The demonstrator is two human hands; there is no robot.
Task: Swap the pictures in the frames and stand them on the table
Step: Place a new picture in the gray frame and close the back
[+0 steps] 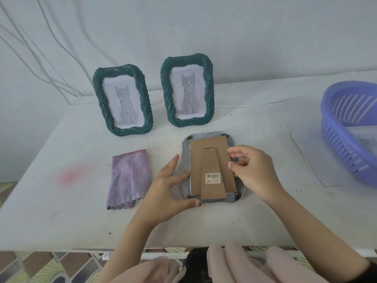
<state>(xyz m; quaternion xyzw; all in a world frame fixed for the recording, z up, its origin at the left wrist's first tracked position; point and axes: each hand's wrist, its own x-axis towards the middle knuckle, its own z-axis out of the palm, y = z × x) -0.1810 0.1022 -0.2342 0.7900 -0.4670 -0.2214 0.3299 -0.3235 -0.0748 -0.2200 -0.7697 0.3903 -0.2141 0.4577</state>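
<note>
Two dark green twisted-rim frames stand upright at the back of the table, the left frame (122, 100) and the right frame (187, 91), each showing a grey kitten picture. A third, grey frame (230, 139) lies face down in front of them, its brown cardboard back (210, 156) with a folded stand and a barcode sticker facing up. My left hand (169, 188) rests against the grey frame's left edge, fingers spread. My right hand (251, 170) pinches at the right edge of the cardboard back, over a clip.
A folded pink-purple cloth (127, 178) lies left of the grey frame. A purple slotted plastic basket (344, 137) sits at the right edge on a clear sheet (306, 158). The white table (81, 211) ends close to my knees.
</note>
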